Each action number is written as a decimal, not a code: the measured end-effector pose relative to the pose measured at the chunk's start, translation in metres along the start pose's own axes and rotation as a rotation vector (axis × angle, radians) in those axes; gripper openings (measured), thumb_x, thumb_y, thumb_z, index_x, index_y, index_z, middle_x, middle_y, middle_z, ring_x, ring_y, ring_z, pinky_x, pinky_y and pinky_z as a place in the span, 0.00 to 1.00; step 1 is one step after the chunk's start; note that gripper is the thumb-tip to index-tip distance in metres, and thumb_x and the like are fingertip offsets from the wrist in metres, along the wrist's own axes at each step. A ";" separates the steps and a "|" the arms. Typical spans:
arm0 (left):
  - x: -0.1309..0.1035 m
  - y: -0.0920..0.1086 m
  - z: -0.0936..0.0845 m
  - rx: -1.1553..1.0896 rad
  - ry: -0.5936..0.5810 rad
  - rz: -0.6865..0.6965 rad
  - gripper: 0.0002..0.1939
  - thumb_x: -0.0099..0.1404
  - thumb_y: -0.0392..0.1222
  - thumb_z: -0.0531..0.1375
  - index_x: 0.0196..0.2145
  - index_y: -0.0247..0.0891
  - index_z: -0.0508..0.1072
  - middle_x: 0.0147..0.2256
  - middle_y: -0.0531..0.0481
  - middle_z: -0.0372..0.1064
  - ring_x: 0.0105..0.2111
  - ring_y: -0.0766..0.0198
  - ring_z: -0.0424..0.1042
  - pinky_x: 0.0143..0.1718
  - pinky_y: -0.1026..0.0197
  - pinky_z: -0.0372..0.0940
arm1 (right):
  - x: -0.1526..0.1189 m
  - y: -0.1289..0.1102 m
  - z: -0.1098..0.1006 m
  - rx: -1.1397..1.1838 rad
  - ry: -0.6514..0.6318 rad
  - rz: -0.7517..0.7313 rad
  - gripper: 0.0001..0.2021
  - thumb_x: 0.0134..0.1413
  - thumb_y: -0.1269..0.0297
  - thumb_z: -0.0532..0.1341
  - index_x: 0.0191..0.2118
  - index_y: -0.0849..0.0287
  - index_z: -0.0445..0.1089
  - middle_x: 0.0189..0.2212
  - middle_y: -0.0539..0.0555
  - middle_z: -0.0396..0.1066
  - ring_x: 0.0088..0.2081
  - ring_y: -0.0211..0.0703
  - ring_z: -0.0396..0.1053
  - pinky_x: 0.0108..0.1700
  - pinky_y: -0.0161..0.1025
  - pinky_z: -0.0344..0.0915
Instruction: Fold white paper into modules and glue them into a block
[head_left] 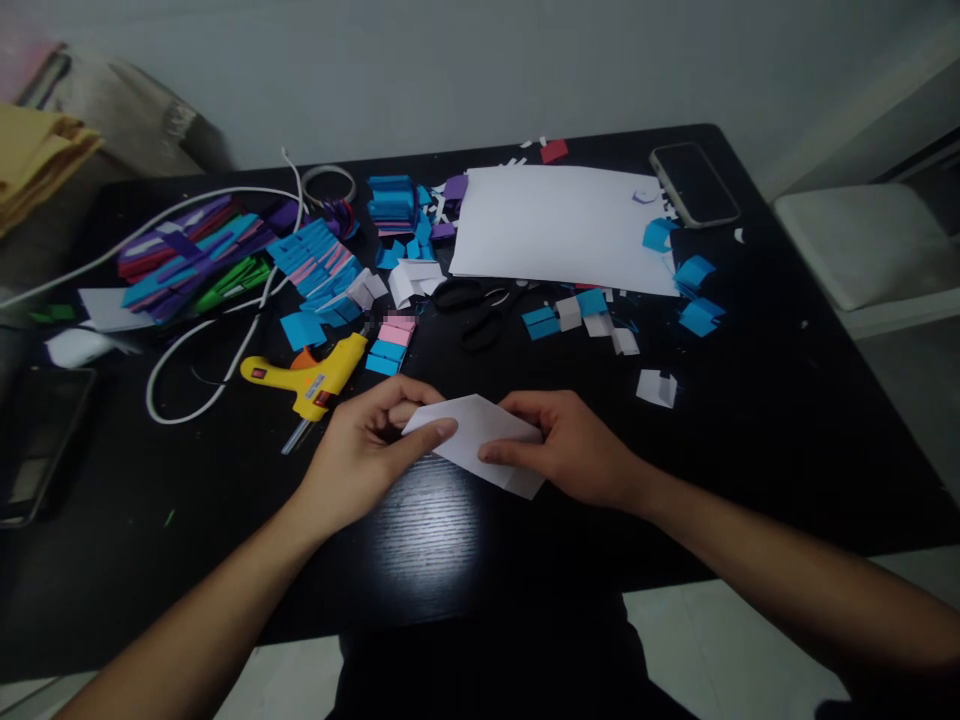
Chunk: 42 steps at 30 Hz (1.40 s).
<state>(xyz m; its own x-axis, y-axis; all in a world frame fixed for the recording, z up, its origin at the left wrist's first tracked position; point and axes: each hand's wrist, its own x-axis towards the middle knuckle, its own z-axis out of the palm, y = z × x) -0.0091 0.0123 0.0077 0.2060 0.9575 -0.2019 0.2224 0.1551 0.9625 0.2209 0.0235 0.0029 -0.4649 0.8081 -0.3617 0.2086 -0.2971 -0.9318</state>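
Left hand (367, 440) and right hand (581, 442), thumbs uppermost, pinch one folded white paper (474, 422); one yellow glue gun (330, 374) lies nearby.

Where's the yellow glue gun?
In the head view, the yellow glue gun lies on the left side of the black table, just beyond and left of the left hand, beside the looped white cable.
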 end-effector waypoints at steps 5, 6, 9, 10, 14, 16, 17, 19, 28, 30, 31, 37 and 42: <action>0.000 -0.001 -0.001 -0.015 -0.025 -0.016 0.13 0.63 0.44 0.69 0.43 0.39 0.75 0.22 0.58 0.68 0.23 0.68 0.69 0.27 0.67 0.64 | -0.001 0.001 -0.001 0.023 -0.054 0.008 0.12 0.49 0.59 0.75 0.37 0.59 0.78 0.30 0.49 0.76 0.31 0.37 0.72 0.29 0.33 0.65; 0.000 -0.001 -0.001 -0.009 -0.048 -0.019 0.14 0.63 0.44 0.69 0.45 0.39 0.74 0.22 0.59 0.65 0.22 0.69 0.67 0.26 0.67 0.63 | -0.001 0.001 -0.001 0.048 -0.071 0.000 0.13 0.50 0.60 0.75 0.39 0.59 0.77 0.32 0.50 0.77 0.32 0.39 0.73 0.31 0.33 0.67; -0.001 -0.002 -0.001 0.021 -0.116 -0.007 0.18 0.62 0.42 0.69 0.49 0.40 0.73 0.21 0.61 0.62 0.21 0.70 0.64 0.23 0.68 0.59 | -0.002 0.000 0.000 0.093 -0.052 -0.050 0.15 0.54 0.62 0.72 0.47 0.58 0.76 0.35 0.51 0.79 0.37 0.40 0.77 0.37 0.36 0.71; -0.001 -0.002 -0.001 0.018 -0.130 -0.001 0.18 0.63 0.42 0.69 0.49 0.40 0.73 0.23 0.60 0.64 0.21 0.70 0.65 0.24 0.67 0.60 | -0.003 0.000 0.001 0.089 -0.027 -0.070 0.15 0.56 0.63 0.71 0.48 0.57 0.75 0.34 0.50 0.79 0.36 0.40 0.77 0.37 0.36 0.71; -0.002 -0.003 0.002 -0.067 -0.110 -0.012 0.19 0.64 0.43 0.68 0.51 0.41 0.71 0.30 0.53 0.74 0.27 0.65 0.73 0.28 0.64 0.67 | -0.002 0.002 0.002 0.053 0.069 -0.120 0.12 0.56 0.62 0.70 0.46 0.55 0.76 0.30 0.49 0.78 0.34 0.39 0.76 0.36 0.35 0.71; -0.001 -0.004 0.003 -0.060 -0.078 -0.029 0.16 0.63 0.44 0.69 0.47 0.40 0.74 0.29 0.53 0.75 0.27 0.64 0.75 0.28 0.64 0.69 | -0.002 0.003 0.003 0.066 0.103 -0.117 0.12 0.55 0.61 0.71 0.44 0.55 0.76 0.32 0.50 0.79 0.35 0.40 0.77 0.36 0.36 0.72; 0.000 -0.005 0.003 -0.046 -0.071 -0.038 0.14 0.63 0.45 0.70 0.44 0.40 0.76 0.28 0.53 0.76 0.27 0.64 0.75 0.28 0.65 0.69 | -0.002 0.003 0.003 0.079 0.110 -0.108 0.12 0.55 0.60 0.72 0.43 0.55 0.76 0.33 0.50 0.80 0.35 0.41 0.77 0.37 0.36 0.72; 0.000 -0.006 0.004 -0.024 -0.081 -0.058 0.10 0.63 0.46 0.70 0.37 0.38 0.78 0.27 0.52 0.77 0.26 0.65 0.76 0.27 0.66 0.68 | -0.001 0.003 0.004 0.101 0.110 -0.093 0.11 0.54 0.59 0.72 0.41 0.56 0.76 0.34 0.51 0.80 0.36 0.41 0.78 0.37 0.36 0.72; -0.001 -0.004 0.006 -0.071 -0.056 -0.046 0.06 0.64 0.44 0.69 0.35 0.40 0.79 0.28 0.52 0.80 0.28 0.64 0.78 0.31 0.65 0.71 | -0.002 0.002 0.003 0.055 0.179 -0.146 0.07 0.57 0.59 0.71 0.34 0.56 0.79 0.30 0.50 0.78 0.32 0.38 0.73 0.32 0.33 0.67; -0.001 -0.004 0.006 -0.065 -0.042 -0.029 0.05 0.66 0.43 0.68 0.35 0.40 0.79 0.27 0.53 0.79 0.28 0.65 0.77 0.32 0.65 0.70 | -0.001 0.002 0.002 0.070 0.184 -0.142 0.07 0.57 0.59 0.71 0.34 0.57 0.79 0.30 0.50 0.77 0.32 0.38 0.73 0.33 0.34 0.68; -0.001 -0.005 0.005 -0.054 -0.048 -0.027 0.05 0.66 0.43 0.67 0.35 0.40 0.79 0.27 0.53 0.78 0.27 0.66 0.77 0.32 0.66 0.70 | -0.001 0.002 0.002 0.078 0.175 -0.139 0.07 0.56 0.59 0.71 0.34 0.57 0.79 0.30 0.50 0.77 0.32 0.38 0.74 0.33 0.34 0.69; -0.005 -0.007 0.006 -0.033 -0.166 -0.050 0.08 0.68 0.45 0.66 0.34 0.38 0.77 0.26 0.53 0.77 0.27 0.67 0.75 0.30 0.66 0.67 | -0.001 0.002 0.004 0.011 0.136 -0.168 0.06 0.57 0.61 0.70 0.34 0.58 0.81 0.30 0.50 0.78 0.32 0.37 0.74 0.32 0.32 0.68; -0.004 -0.005 0.011 0.025 -0.127 0.079 0.05 0.69 0.43 0.65 0.38 0.39 0.79 0.29 0.54 0.76 0.28 0.70 0.72 0.29 0.69 0.64 | -0.005 0.007 0.007 -0.087 0.137 -0.223 0.06 0.61 0.61 0.68 0.36 0.58 0.81 0.30 0.49 0.80 0.31 0.36 0.75 0.31 0.31 0.67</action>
<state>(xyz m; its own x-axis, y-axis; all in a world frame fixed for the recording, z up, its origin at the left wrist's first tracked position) -0.0006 0.0052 0.0014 0.3422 0.9279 -0.1482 0.2243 0.0725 0.9718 0.2181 0.0140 -0.0019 -0.3885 0.9116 -0.1345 0.1898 -0.0637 -0.9798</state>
